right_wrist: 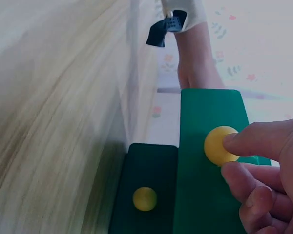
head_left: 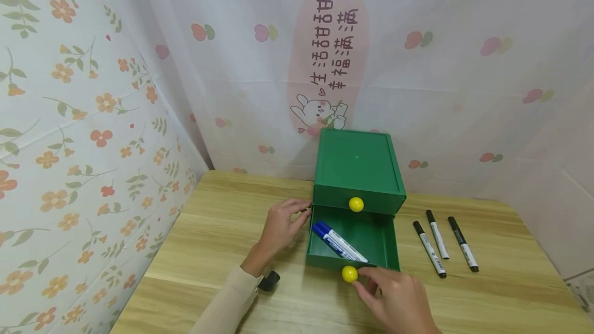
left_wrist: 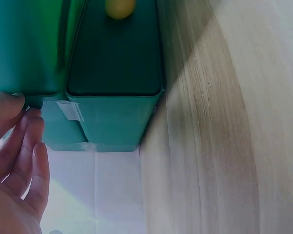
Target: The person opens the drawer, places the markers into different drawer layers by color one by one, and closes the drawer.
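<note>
A green drawer cabinet (head_left: 357, 161) stands on the wooden table, its middle drawer (head_left: 382, 241) pulled out. Two blue-capped markers (head_left: 341, 244) lie side by side in that drawer. With thumb and fingertips my right hand (head_left: 399, 293) pinches the drawer's yellow knob (head_left: 349, 273). At the cabinet's left front edge, my left hand (head_left: 280, 228) grips with thumb and fingers, as the left wrist view shows. The top drawer, with its own yellow knob (head_left: 356, 204), is closed. Below the pulled-out drawer, the wrist views show a closed bottom drawer (right_wrist: 144, 168), hidden in the head view.
Three black-capped markers lie on the table right of the cabinet, the nearest one (head_left: 430, 251) beside the drawer. A printed white curtain (head_left: 241, 86) hangs behind, and a flowered one (head_left: 88, 133) at the left. A black strap (head_left: 269, 281) sits at my left sleeve.
</note>
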`<state>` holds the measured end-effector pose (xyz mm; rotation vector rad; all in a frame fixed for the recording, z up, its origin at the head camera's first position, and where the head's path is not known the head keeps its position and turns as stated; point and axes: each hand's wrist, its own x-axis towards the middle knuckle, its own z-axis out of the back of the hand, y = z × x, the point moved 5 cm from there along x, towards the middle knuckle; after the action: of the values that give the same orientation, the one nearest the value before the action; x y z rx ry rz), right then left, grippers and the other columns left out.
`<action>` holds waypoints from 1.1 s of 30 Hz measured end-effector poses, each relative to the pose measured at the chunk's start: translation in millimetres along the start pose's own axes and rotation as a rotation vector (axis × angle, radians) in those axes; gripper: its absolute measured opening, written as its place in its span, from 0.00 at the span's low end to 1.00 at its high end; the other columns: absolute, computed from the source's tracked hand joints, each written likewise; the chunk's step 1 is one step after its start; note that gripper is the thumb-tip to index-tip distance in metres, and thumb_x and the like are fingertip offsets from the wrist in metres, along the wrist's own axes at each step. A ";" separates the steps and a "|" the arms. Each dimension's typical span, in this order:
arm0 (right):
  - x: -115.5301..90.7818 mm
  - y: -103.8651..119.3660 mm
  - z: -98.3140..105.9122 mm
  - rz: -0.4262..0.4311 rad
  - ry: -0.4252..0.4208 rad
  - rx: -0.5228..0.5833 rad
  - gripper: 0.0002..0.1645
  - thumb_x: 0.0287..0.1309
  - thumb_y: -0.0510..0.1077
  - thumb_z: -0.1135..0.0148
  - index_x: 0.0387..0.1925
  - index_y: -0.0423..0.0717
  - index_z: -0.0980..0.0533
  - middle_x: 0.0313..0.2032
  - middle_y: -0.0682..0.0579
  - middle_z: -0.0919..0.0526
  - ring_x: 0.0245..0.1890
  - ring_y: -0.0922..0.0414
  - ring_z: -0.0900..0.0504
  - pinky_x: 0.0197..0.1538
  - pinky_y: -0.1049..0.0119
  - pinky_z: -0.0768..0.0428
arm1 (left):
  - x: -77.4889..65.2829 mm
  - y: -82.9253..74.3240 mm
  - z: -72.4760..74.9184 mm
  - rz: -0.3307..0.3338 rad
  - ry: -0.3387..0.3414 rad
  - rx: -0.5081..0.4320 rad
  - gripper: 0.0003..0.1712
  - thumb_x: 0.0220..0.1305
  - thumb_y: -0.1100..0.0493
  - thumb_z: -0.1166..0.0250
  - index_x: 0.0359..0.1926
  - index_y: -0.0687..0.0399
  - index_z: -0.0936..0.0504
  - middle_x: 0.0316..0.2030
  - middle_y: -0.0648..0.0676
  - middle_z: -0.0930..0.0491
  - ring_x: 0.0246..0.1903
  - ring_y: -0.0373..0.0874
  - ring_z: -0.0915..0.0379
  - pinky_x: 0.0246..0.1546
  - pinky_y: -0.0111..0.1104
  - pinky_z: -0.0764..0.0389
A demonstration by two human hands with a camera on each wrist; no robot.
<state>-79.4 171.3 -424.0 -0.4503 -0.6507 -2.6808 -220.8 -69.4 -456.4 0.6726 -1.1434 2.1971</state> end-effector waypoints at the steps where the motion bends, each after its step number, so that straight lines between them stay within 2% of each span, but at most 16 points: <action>1: 1.8 -1.2 -0.1 0.021 -0.025 0.007 0.12 0.50 0.44 0.11 0.34 0.52 0.10 0.20 0.73 0.25 0.19 0.76 0.34 0.23 0.75 0.28 | 0.2 -0.4 0.1 -0.004 0.000 0.002 0.11 0.69 0.68 0.24 0.51 0.65 0.07 0.47 0.59 0.08 0.47 0.53 0.08 0.48 0.44 0.09; 6: 11.4 -7.8 -0.9 0.125 -0.129 0.016 0.14 0.46 0.41 0.10 0.34 0.51 0.10 0.21 0.72 0.24 0.21 0.77 0.34 0.23 0.77 0.29 | 0.6 -1.0 0.3 -0.016 0.002 0.008 0.11 0.70 0.67 0.24 0.51 0.66 0.07 0.47 0.59 0.08 0.46 0.53 0.08 0.48 0.44 0.09; 10: 19.8 -13.3 -1.4 0.190 -0.175 0.011 0.14 0.46 0.41 0.10 0.34 0.49 0.10 0.22 0.71 0.23 0.22 0.77 0.34 0.24 0.79 0.30 | 0.6 -0.6 0.6 -0.018 0.007 0.014 0.11 0.71 0.66 0.24 0.52 0.65 0.07 0.46 0.58 0.08 0.46 0.52 0.08 0.48 0.43 0.09; 18: 34.9 -24.2 -3.6 0.268 -0.223 -0.004 0.13 0.46 0.40 0.12 0.34 0.47 0.10 0.21 0.67 0.20 0.21 0.76 0.31 0.24 0.79 0.29 | 0.0 1.4 0.2 -0.024 0.009 0.012 0.10 0.71 0.66 0.24 0.51 0.65 0.06 0.45 0.58 0.08 0.44 0.51 0.08 0.45 0.42 0.08; 33: 54.2 -42.1 -10.1 0.354 -0.243 0.044 0.12 0.46 0.39 0.15 0.34 0.41 0.10 0.21 0.63 0.19 0.21 0.75 0.31 0.22 0.78 0.29 | 0.6 0.1 1.1 -0.067 -0.007 0.006 0.11 0.69 0.68 0.23 0.50 0.66 0.06 0.44 0.59 0.08 0.42 0.51 0.08 0.43 0.41 0.08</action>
<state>-146.7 187.8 -427.9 -0.8067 -0.6279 -2.2932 -221.1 -70.3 -455.5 0.7110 -1.1022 2.1443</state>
